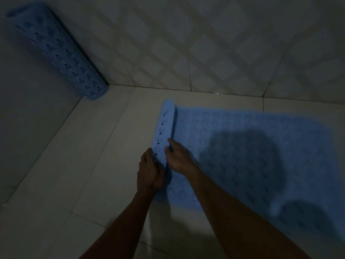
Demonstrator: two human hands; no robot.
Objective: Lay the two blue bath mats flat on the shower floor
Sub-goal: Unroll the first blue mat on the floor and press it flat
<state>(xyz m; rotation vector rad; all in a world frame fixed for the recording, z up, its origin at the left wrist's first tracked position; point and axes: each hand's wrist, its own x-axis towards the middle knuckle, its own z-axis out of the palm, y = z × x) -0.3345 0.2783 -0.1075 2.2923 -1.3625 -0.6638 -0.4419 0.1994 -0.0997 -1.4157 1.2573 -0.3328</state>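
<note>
A blue bath mat (pixel 252 146) with bumps and small holes lies mostly spread on the pale tiled shower floor (pixel 78 165). Its left end still stands curled up in a narrow roll. My left hand (pixel 149 171) grips the near end of that curl from the left. From the right, my right hand (pixel 177 156) holds the same curl, fingers over its edge. A second blue mat (pixel 57 51) stays rolled up, leaning upright in the far left corner, well away from both hands.
Patterned wall tiles (pixel 205 43) rise behind the mat, and a plain wall (pixel 28 109) stands on the left. Bare floor tiles lie between the spread mat and the left wall. The light is dim, with shadows across the mat.
</note>
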